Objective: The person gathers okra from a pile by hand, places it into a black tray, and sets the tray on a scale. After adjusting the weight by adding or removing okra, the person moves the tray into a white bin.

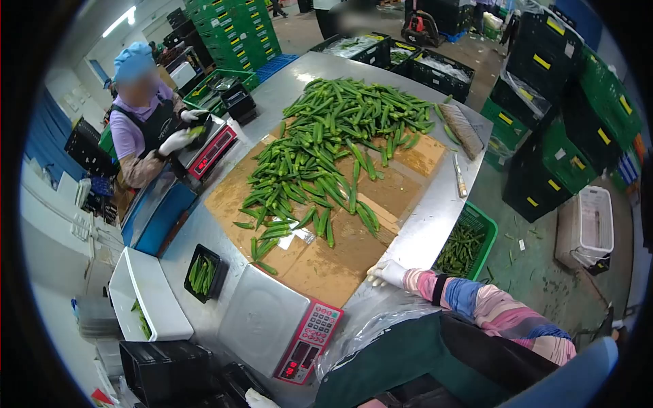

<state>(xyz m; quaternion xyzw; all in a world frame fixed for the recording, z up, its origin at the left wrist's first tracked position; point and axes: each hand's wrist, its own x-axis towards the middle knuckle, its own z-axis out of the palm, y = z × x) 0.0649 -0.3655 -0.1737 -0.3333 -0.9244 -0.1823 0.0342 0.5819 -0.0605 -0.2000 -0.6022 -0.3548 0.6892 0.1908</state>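
Note:
A large heap of green okra (326, 136) lies on flattened cardboard (320, 268) over the metal table. My right hand (388, 273), in a white glove, rests at the cardboard's near corner, its fingers slightly apart and nothing visible in them. Only a bit of my gloved left hand (260, 399) shows at the bottom edge, near black trays; its fingers are hidden. Between my hands stands a red and grey scale (262, 319) with a bare plate and lit digits. Left of it, a black tray (205, 273) holds okra.
Across the table, a co-worker (139, 115) handles okra over a second scale (212, 151). A knife (460, 177) and a brownish block (462, 130) lie near the right edge. A green crate (491, 234) of okra stands below. A white bin (146, 299) stands at left.

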